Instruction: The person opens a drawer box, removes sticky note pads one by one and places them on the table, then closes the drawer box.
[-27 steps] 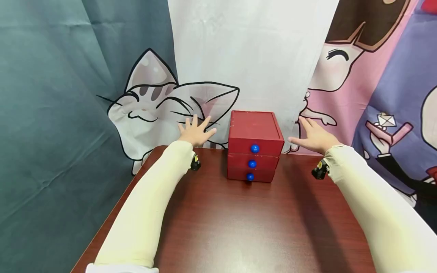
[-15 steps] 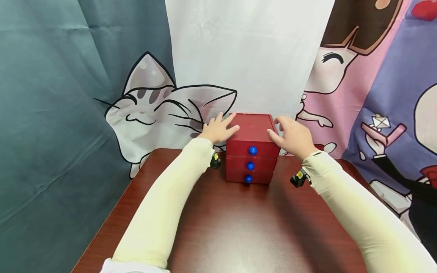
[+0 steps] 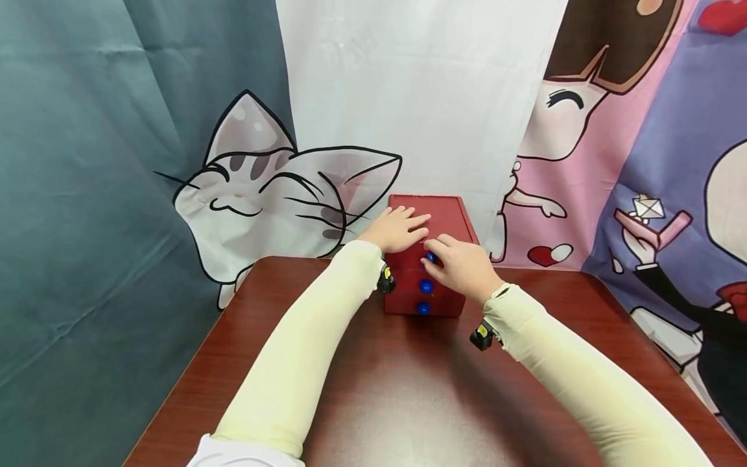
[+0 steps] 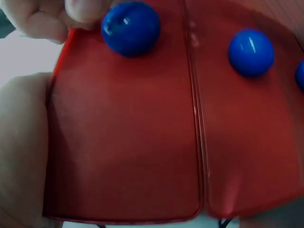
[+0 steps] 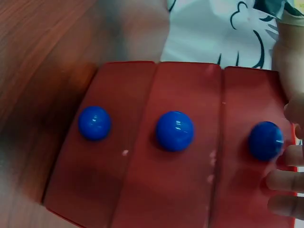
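Observation:
A red three-drawer box (image 3: 408, 292) has a blue knob on each drawer, all closed. My left hand (image 3: 393, 230) rests palm down at the left front of its top, fingers spread; its edge (image 4: 21, 152) lies along the top drawer's upper rim in the left wrist view. My right hand (image 3: 463, 266) is at the top drawer's blue knob (image 3: 430, 257), thumb below and bent fingers above. In the right wrist view its fingers (image 5: 285, 183) are beside that knob (image 5: 265, 141), which stays largely uncovered; whether they touch it I cannot tell.
The box stands at the back of a brown wooden table (image 3: 397, 389). Behind it hangs a printed curtain (image 3: 420, 97) with cartoon figures. The middle and bottom blue knobs (image 3: 426, 286) (image 3: 423, 308) face the front.
My left hand has moved right onto the box top. My right hand has come left and down from the box's right side to the top knob, its fingers bending more.

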`<control>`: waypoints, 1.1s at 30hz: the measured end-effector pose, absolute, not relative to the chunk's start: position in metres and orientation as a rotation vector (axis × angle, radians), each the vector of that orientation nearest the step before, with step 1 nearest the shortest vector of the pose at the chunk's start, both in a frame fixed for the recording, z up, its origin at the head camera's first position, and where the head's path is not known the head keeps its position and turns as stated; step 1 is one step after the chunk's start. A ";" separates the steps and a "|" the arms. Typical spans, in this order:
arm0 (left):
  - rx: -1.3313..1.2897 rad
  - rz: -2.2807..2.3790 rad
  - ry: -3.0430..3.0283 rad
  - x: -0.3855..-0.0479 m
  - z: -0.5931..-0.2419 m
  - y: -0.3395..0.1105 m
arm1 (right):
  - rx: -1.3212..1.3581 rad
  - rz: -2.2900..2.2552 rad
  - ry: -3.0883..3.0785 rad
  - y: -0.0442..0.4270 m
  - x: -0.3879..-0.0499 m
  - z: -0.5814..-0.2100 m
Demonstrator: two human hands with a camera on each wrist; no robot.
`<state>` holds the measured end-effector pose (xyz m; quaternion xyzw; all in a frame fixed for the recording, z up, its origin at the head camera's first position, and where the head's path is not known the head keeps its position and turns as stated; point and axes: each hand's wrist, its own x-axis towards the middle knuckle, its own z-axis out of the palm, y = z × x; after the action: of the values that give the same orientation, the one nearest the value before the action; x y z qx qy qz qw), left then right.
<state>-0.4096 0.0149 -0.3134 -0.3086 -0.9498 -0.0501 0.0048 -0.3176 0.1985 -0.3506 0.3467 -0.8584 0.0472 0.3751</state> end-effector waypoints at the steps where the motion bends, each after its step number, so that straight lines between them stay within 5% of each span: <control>1: -0.998 -0.147 -2.966 -0.410 -0.313 0.015 | 0.890 0.108 -2.195 0.197 -0.319 -0.354; 33: -1.157 -0.176 -2.968 -0.416 -0.315 0.010 | 0.731 0.210 -2.190 0.174 -0.317 -0.386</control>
<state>-0.4163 0.0104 -0.3151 -0.3624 -0.9301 -0.0551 -0.0243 -0.3172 0.1735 -0.3856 0.2888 -0.8657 0.0832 0.4003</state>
